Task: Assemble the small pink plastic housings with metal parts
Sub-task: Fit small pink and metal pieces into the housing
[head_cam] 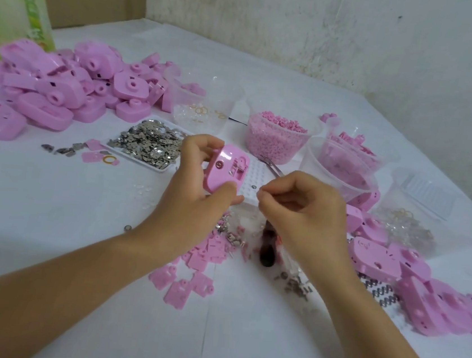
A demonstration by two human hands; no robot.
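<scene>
Pink housing [225, 169] gripped in left hand [198, 189], just beside right hand [301, 212] pinching tweezers [271, 165].

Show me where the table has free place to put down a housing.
Bare table lies left of the left forearm, below the metal-parts tray; also between both forearms. Crowded: pink plates in the middle, cups and housings at right.
</scene>
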